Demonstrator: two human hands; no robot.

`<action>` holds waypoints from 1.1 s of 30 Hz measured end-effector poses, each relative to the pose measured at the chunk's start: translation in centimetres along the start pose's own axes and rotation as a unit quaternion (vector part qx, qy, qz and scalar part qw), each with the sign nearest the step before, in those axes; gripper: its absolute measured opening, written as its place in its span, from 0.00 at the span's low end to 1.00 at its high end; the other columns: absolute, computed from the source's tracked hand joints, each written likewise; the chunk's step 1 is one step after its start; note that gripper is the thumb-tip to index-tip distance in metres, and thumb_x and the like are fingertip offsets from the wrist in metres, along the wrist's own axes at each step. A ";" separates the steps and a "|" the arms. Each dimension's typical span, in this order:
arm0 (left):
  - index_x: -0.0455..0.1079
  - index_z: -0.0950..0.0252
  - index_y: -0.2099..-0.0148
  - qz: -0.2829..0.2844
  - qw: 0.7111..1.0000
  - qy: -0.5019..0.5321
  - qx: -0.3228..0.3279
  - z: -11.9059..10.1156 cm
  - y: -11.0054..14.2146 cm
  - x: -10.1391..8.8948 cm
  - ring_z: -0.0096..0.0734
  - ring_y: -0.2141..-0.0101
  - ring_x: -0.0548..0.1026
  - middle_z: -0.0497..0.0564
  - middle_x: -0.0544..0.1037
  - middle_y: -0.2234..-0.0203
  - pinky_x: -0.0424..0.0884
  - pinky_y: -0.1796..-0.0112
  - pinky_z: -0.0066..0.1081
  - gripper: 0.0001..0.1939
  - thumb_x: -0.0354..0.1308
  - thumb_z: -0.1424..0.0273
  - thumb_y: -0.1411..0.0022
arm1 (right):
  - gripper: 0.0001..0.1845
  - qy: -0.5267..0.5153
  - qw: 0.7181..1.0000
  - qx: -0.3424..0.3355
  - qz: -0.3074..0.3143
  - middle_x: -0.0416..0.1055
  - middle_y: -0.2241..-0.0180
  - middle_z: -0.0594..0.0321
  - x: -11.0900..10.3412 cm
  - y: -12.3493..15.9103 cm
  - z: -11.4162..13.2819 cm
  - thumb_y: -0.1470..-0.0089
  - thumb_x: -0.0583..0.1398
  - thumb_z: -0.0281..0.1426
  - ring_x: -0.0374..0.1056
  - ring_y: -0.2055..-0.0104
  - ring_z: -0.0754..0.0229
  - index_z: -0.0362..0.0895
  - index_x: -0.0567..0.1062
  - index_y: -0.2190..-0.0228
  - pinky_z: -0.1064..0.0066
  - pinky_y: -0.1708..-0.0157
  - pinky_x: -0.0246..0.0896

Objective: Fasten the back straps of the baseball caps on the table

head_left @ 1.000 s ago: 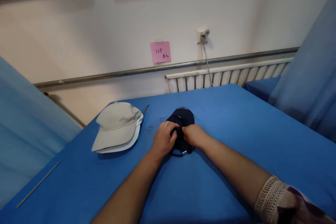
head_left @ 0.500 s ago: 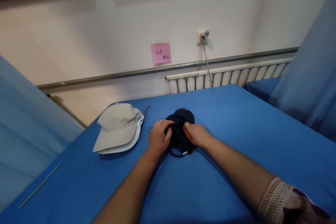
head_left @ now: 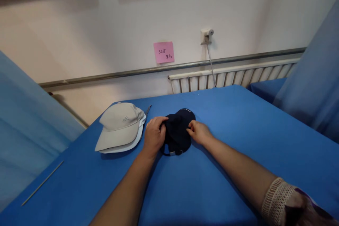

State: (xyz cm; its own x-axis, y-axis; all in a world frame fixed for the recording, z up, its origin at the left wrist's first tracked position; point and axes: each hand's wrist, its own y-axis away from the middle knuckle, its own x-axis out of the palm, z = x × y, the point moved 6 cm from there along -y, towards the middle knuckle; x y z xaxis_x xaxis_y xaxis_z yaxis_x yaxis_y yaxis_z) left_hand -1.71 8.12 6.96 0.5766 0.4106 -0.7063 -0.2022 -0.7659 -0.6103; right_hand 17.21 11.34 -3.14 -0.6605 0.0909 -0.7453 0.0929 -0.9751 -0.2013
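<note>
A black baseball cap (head_left: 178, 132) lies on the blue-covered table, its brim pointing away from me and its strap with a metal buckle towards me. My left hand (head_left: 154, 135) grips the cap's left side, thumb and fingers closed on the fabric. At the cap's right edge is my right hand (head_left: 200, 132), its thumb and fingertips pinched together on the cloth. To the left sits a beige cap (head_left: 119, 123) stacked on a white cap (head_left: 124, 148), with a dark strap or brim edge showing behind them.
A thin stick (head_left: 42, 183) lies near the left edge of the blue table (head_left: 238, 190). Blue curtains (head_left: 21, 130) hang on both sides. Behind the table are a metal rail (head_left: 119, 74), a radiator (head_left: 227, 77), a pink note (head_left: 164, 52) and a socket with a cord (head_left: 206, 37).
The black cap's crown has shifted and turned, its buckle moving left. My left hand has moved slightly left with the cap's side, while my right hand stays near the right edge.
</note>
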 end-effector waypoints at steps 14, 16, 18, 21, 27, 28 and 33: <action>0.73 0.64 0.56 -0.015 0.999 -0.039 -0.010 1.5 -0.5 -0.8 0.40 0.57 0.73 0.53 0.78 0.60 0.67 0.53 0.41 0.16 0.48 0.78 0.42 | 0.04 -0.119 0.990 0.044 -0.056 0.68 0.80 0.67 -1.8 0.9 -0.6 0.52 0.57 0.25 0.60 0.79 0.66 0.44 0.69 0.77 0.74 0.77 0.48; 0.73 0.64 0.55 -0.007 0.999 -0.046 -0.009 1.7 -0.5 -0.8 0.41 0.56 0.73 0.53 0.78 0.60 0.67 0.52 0.41 0.17 0.48 0.79 0.42 | 0.06 -0.182 0.982 0.025 -0.029 0.67 0.82 0.68 -2.0 1.8 -0.2 0.53 0.58 0.25 0.58 0.80 0.67 0.44 0.69 0.78 0.75 0.79 0.48; 0.73 0.64 0.56 -0.003 0.999 -0.033 -0.012 1.9 -0.5 -0.7 0.40 0.56 0.73 0.53 0.78 0.60 0.68 0.52 0.40 0.17 0.48 0.79 0.43 | 0.07 -0.204 0.979 0.001 0.021 0.66 0.83 0.68 -2.0 2.7 0.8 0.53 0.59 0.24 0.58 0.81 0.68 0.44 0.68 0.79 0.76 0.80 0.47; 0.74 0.63 0.56 0.003 1.000 -0.003 -0.019 1.9 -0.5 -0.7 0.37 0.57 0.74 0.52 0.79 0.61 0.69 0.53 0.38 0.16 0.49 0.79 0.42 | 0.06 -0.156 0.988 -0.011 0.019 0.66 0.81 0.68 -2.8 3.8 2.1 0.50 0.59 0.28 0.59 0.80 0.67 0.45 0.68 0.77 0.75 0.79 0.49; 0.74 0.62 0.56 0.001 1.000 0.020 -0.007 1.3 -0.3 -0.6 0.35 0.58 0.75 0.51 0.79 0.61 0.70 0.54 0.37 0.16 0.48 0.78 0.41 | 0.16 -0.033 0.987 -0.109 -0.111 0.70 0.63 0.59 -3.7 4.1 4.6 0.50 0.64 0.39 0.65 0.68 0.60 0.46 0.69 0.62 0.69 0.69 0.59; 0.74 0.62 0.56 0.000 1.000 0.021 -0.005 1.2 -0.3 -0.6 0.35 0.58 0.75 0.51 0.79 0.61 0.70 0.54 0.37 0.16 0.48 0.78 0.40 | 0.16 -0.021 0.986 -0.115 -0.116 0.70 0.63 0.59 -3.4 3.9 4.7 0.50 0.63 0.39 0.66 0.67 0.59 0.46 0.69 0.61 0.68 0.68 0.59; 0.74 0.62 0.56 -0.005 1.000 0.029 -0.005 1.1 -0.3 -0.6 0.35 0.58 0.75 0.51 0.79 0.61 0.70 0.53 0.38 0.16 0.49 0.79 0.41 | 0.05 -0.002 0.980 -0.153 -0.125 0.69 0.70 0.62 -2.7 3.4 5.6 0.45 0.57 0.31 0.65 0.69 0.60 0.46 0.69 0.72 0.70 0.69 0.56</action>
State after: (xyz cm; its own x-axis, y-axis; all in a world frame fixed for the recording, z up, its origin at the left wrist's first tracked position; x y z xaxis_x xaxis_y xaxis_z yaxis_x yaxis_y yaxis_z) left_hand -2.83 8.66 7.15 0.6234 0.3897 -0.6779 -0.1879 -0.7669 -0.6136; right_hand 15.15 6.70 1.72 -0.6935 0.3175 -0.6468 0.1469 -0.8165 -0.5583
